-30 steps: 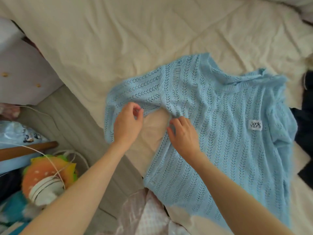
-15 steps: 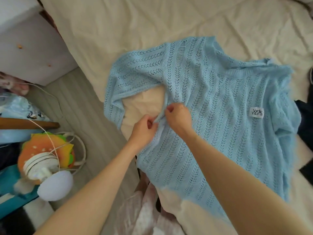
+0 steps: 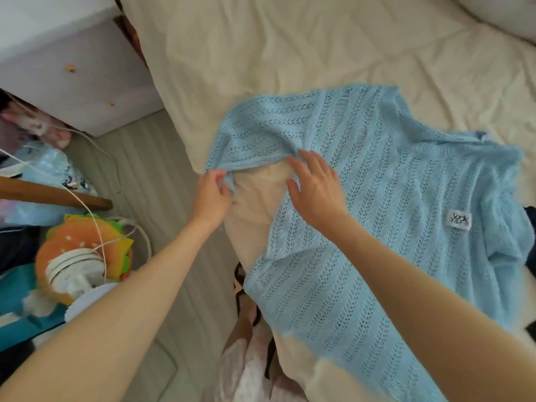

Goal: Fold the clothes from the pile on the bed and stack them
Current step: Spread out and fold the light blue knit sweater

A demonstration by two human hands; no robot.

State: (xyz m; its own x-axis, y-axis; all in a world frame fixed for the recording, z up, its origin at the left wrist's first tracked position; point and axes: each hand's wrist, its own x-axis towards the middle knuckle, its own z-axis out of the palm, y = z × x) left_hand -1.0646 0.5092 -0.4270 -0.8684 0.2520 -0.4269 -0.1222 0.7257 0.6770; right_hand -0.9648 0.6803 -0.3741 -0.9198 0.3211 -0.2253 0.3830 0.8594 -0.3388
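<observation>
Light blue open-knit sweater [image 3: 377, 216] lies spread flat on the cream bed [image 3: 319, 47], near the bed's left edge, neck toward the far right, hem toward the camera; a small white label [image 3: 459, 219] shows on its right side. Left hand [image 3: 211, 195] pinches the cuff end of the left sleeve w/ curled fingers, right at the bed edge. Right hand [image 3: 314, 187] is released, fingers straight and spread, palm down on the sweater body just by the armpit. Bare sheet shows betw. sleeve and body. Dark clothing [image 3: 530, 219] sits at the far right edge, touching the sweater. On the floor at left: burger-shaped plush [image 3: 84, 242], white cable [image 3: 87, 198], white drawer unit [image 3: 72, 71].
</observation>
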